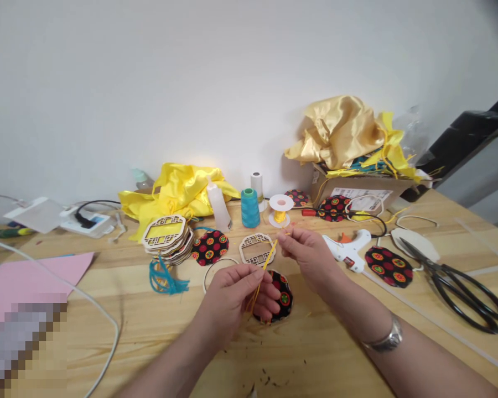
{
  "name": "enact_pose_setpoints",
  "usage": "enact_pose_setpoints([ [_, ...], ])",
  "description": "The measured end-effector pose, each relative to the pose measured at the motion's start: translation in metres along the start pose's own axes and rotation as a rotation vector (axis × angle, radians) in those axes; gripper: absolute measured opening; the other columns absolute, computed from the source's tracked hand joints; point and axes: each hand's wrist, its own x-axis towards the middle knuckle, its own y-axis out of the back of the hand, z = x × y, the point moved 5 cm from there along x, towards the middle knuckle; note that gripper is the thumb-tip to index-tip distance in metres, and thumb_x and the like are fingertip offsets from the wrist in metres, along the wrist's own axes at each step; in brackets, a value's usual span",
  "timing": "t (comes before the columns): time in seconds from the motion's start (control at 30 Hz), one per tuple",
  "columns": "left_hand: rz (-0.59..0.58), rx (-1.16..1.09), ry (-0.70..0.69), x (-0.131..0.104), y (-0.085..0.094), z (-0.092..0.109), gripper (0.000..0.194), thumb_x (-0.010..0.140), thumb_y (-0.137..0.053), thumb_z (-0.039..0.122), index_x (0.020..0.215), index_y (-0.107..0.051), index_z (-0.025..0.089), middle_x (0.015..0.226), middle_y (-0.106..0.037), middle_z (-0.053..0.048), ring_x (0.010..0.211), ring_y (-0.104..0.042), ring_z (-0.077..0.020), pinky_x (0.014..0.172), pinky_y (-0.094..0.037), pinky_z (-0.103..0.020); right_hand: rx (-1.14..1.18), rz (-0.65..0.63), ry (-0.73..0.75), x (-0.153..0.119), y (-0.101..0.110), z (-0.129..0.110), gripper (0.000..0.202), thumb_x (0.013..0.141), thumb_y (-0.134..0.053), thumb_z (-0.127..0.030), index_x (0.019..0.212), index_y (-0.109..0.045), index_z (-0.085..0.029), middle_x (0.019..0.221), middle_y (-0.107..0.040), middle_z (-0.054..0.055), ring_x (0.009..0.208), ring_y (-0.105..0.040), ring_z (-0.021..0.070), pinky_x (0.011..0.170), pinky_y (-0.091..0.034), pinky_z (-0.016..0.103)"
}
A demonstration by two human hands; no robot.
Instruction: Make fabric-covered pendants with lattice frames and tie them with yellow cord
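A thin yellow cord point(270, 255) runs between my two hands above the table. My left hand point(243, 290) pinches it between thumb and forefinger, with loose strands hanging below the palm. The thumb and fingers of my right hand point(301, 249) are closed on the cord's upper end. Partly hidden under my left hand lies a black fabric disc point(285, 298) with a flower pattern. Just beyond the hands is a wooden lattice frame point(249, 250). Behind it stand a spool of yellow cord point(279, 213) and a teal thread cone point(250, 209).
Lattice frames point(166, 235) are stacked at left, by a teal tassel point(166, 279) and yellow satin point(178, 190). To the right lie a white glue gun point(352, 250) and black-handled scissors point(460, 290). A cardboard box point(361, 193) stands behind. A white cable point(112, 315) crosses the left side.
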Motion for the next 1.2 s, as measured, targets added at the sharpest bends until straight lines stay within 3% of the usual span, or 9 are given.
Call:
enact_pose_setpoints([
  [0.33, -0.011, -0.008, 0.13, -0.003, -0.003, -0.004, 0.02, 0.07, -0.067, 0.03, 0.069, -0.064, 0.01, 0.065, -0.072, -0.011, 0.054, -0.068, -0.0206, 0.05, -0.053, -0.029, 0.034, 0.244, 0.04, 0.015, 0.031, 0.005, 0.028, 0.069, -0.064, -0.044, 0.066, -0.055, -0.017, 0.059, -0.046, -0.004, 0.055, -0.038, 0.0097, 0.053, -0.034, 0.024],
  [0.6, -0.045, 0.067, 0.103, -0.003, -0.003, -0.003, 0.022, 0.072, -0.065, 0.033, 0.068, -0.066, 0.011, 0.064, -0.072, -0.01, 0.054, -0.066, -0.019, 0.053, -0.051, -0.03, 0.06, 0.256, 0.066, 0.015, 0.031, 0.003, 0.026, 0.071, -0.063, -0.042, 0.07, -0.055, -0.017, 0.058, -0.045, -0.004, 0.054, -0.036, 0.01, 0.053, -0.032, 0.024],
  [0.73, -0.163, 0.323, 0.031, -0.007, -0.007, 0.003, 0.026, 0.078, -0.059, 0.034, 0.067, -0.07, 0.012, 0.068, -0.072, -0.01, 0.061, -0.065, -0.0179, 0.06, -0.049, -0.029, 0.056, 0.26, 0.129, 0.015, 0.034, -0.005, 0.023, 0.075, -0.06, -0.039, 0.071, -0.055, -0.017, 0.058, -0.043, -0.004, 0.054, -0.036, 0.0095, 0.054, -0.031, 0.024],
  [0.8, -0.17, 0.463, -0.057, -0.01, -0.007, 0.01, 0.024, 0.077, -0.061, 0.034, 0.071, -0.072, 0.013, 0.072, -0.072, -0.01, 0.067, -0.064, -0.0191, 0.063, -0.047, -0.027, 0.064, 0.214, 0.189, 0.012, 0.035, -0.017, 0.021, 0.075, -0.061, -0.037, 0.07, -0.056, -0.017, 0.059, -0.045, -0.004, 0.056, -0.038, 0.0098, 0.055, -0.032, 0.024],
  [0.87, 0.031, 0.516, -0.243, -0.013, 0.001, 0.025, 0.022, 0.076, -0.062, 0.034, 0.082, -0.073, 0.016, 0.082, -0.072, -0.008, 0.077, -0.064, -0.02, 0.069, -0.046, -0.026, 0.057, 0.049, 0.236, 0.005, 0.028, -0.033, 0.019, 0.074, -0.064, -0.035, 0.068, -0.058, -0.018, 0.062, -0.048, -0.003, 0.059, -0.042, 0.0108, 0.058, -0.035, 0.024],
  [0.93, 0.326, 0.477, -0.458, -0.018, 0.014, 0.041, 0.024, 0.078, -0.061, 0.033, 0.096, -0.069, 0.02, 0.097, -0.07, -0.005, 0.09, -0.061, -0.0196, 0.078, -0.044, -0.025, 0.005, -0.235, 0.237, -0.008, 0.011, -0.046, 0.018, 0.071, -0.068, -0.035, 0.065, -0.062, -0.019, 0.066, -0.053, -0.001, 0.064, -0.047, 0.0126, 0.062, -0.039, 0.026],
  [1.0, 0.44, 0.397, -0.559, -0.021, 0.019, 0.046, 0.026, 0.08, -0.06, 0.031, 0.103, -0.066, 0.022, 0.107, -0.067, -0.003, 0.096, -0.059, -0.0187, 0.085, -0.042, -0.026, -0.084, -0.488, 0.215, -0.024, -0.006, -0.053, 0.013, 0.07, -0.071, -0.033, 0.066, -0.067, -0.02, 0.07, -0.056, 0.0, 0.068, -0.051, 0.0141, 0.065, -0.041, 0.028],
  [1.07, 0.311, 0.317, -0.511, -0.016, 0.015, 0.04, 0.024, 0.081, -0.058, 0.032, 0.101, -0.067, 0.022, 0.105, -0.068, -0.004, 0.092, -0.06, -0.0192, 0.084, -0.043, -0.028, -0.188, -0.533, 0.253, -0.032, -0.015, -0.055, 0.006, 0.07, -0.071, -0.028, 0.069, -0.071, -0.022, 0.071, -0.057, 0.0, 0.069, -0.053, 0.014, 0.067, -0.042, 0.028],
  [1.2, 0.012, 0.223, -0.345, -0.008, 0.0, 0.023, 0.023, 0.083, -0.055, 0.032, 0.094, -0.07, 0.017, 0.092, -0.07, -0.006, 0.09, -0.06, -0.0203, 0.081, -0.044, -0.029, -0.352, -0.367, 0.355, -0.03, -0.021, -0.048, 0.005, 0.074, -0.067, -0.021, 0.073, -0.072, -0.023, 0.072, -0.057, 0.0, 0.071, -0.053, 0.0136, 0.068, -0.042, 0.027],
])
